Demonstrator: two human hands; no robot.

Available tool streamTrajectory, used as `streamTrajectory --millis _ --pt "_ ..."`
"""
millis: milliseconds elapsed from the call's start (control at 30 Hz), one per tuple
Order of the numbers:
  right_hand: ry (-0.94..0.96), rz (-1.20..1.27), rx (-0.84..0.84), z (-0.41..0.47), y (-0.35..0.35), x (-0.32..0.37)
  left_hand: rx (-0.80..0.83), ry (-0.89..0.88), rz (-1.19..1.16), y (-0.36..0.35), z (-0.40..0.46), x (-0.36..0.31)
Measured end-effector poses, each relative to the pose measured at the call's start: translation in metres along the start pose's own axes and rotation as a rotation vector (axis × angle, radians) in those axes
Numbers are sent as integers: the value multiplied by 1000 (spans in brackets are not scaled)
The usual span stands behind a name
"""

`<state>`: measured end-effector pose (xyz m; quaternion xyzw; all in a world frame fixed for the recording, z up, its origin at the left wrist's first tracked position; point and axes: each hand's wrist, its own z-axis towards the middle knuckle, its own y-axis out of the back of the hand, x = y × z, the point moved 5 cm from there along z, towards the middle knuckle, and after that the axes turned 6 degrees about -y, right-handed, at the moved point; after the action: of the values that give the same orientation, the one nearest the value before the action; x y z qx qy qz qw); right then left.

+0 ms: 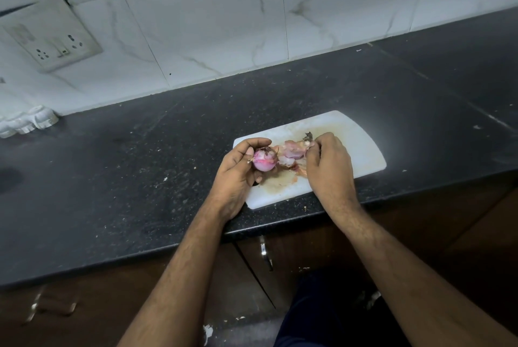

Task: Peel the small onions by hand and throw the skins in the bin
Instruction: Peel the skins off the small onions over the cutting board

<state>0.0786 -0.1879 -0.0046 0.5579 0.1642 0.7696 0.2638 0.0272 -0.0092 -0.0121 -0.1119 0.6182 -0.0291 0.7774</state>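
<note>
Head view. Left hand (238, 170) cupped around small onion (265, 160), pink and mostly bare, held over left end of white cutting board (364, 150). Right hand (328, 161) pinched on loose skins (293, 153) mid-board. Board skewed, near corner close to black counter (126, 164) front edge. Open counter left and right.

A single head-worn wide-angle camera looks forward and steeply down from above a dark counter (140, 150), close enough that both forearms reach in from the bottom edge. The tiled wall (224, 24) fills the top, tilted by the lens; a white cutting board (361, 144) sits just right of centre, cabinet fronts (112, 296) below.
</note>
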Motion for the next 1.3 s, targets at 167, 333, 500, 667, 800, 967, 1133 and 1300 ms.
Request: streamTrajectory --millis 167,333,500,667,800,967,1133,1300 --pt "23 -35 119 -1 -7 -2 -10 -15 85 -1 -1 0" --pt "72 -27 127 -5 -5 2 -20 -22 150 2 -1 2" --pt "149 171 121 -10 5 9 -4 -24 143 0 -2 0" --pt "333 215 291 -20 -1 20 15 -22 173 0 -1 3" --pt "337 306 285 -22 2 19 38 -22 244 -1 -2 7" --pt "340 323 267 -21 3 17 50 -56 253 -5 -3 4" --pt "298 349 241 -17 4 15 97 -76 293 -7 -4 4" --pt "324 249 154 -16 8 14 117 -71 316 -13 -6 -1"
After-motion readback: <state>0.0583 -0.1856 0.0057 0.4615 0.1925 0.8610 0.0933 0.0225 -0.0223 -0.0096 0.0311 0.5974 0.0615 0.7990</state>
